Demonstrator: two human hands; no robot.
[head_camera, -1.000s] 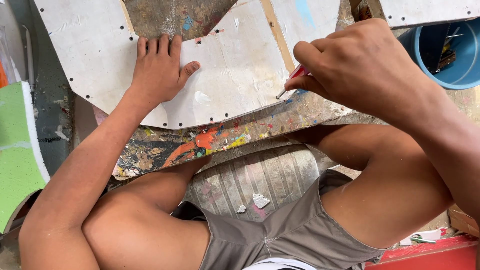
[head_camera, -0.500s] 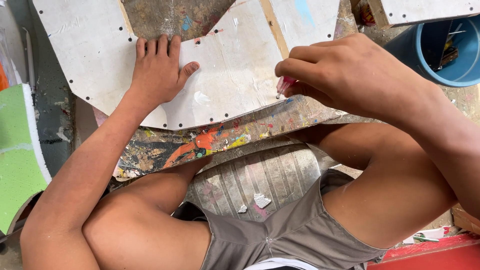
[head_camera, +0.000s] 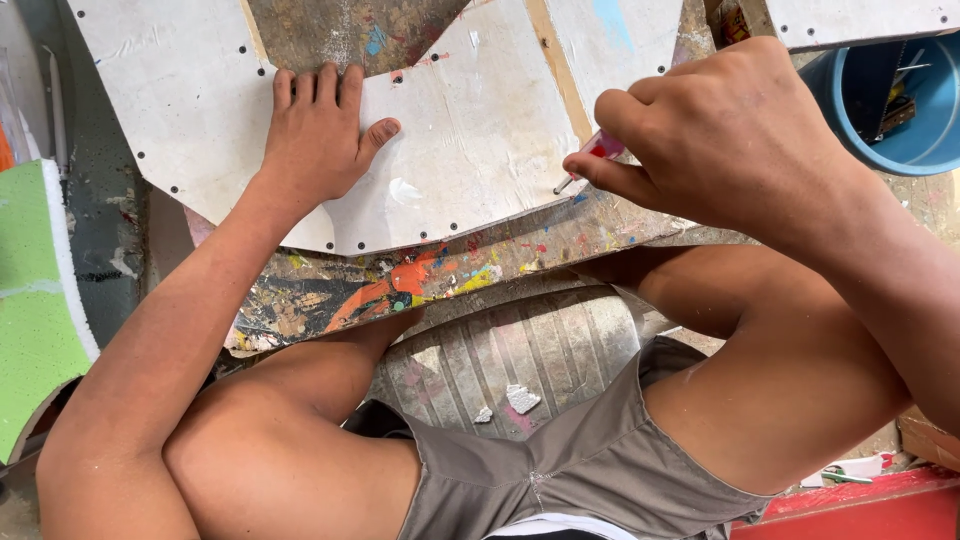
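Left hand: the left hand (head_camera: 320, 135) is lying open and flat, palm down with fingers pointing to 12 o'clock, pressing on the white panel (head_camera: 470, 140) and gripping nothing.
Right hand: the right hand (head_camera: 730, 140) is closing around a small tool (head_camera: 590, 160), pinching its red handle between thumb and fingers; the thin metal tip is pointing toward 8 o'clock and touching the panel near its lower edge.
Panel: the white panel, cut to an angled outline with a row of small dark holes along its rim, is resting on a paint-spattered board (head_camera: 420, 280), which is showing at 6 o'clock of the panel.
Around: a blue bucket (head_camera: 900, 110) is standing at 3 o'clock of the right hand, well apart; a green foam sheet (head_camera: 35, 310) is lying at 8 o'clock of the left hand; white crumbs (head_camera: 520, 398) are lying between the knees.
Step in hand: it looks like the tip is working at one point on the rim while the flat hand is steadying the sheet.
Next move: it is likely calling for firm downward pressure from the left hand and a controlled tip, since a slip could skid across the smooth face.
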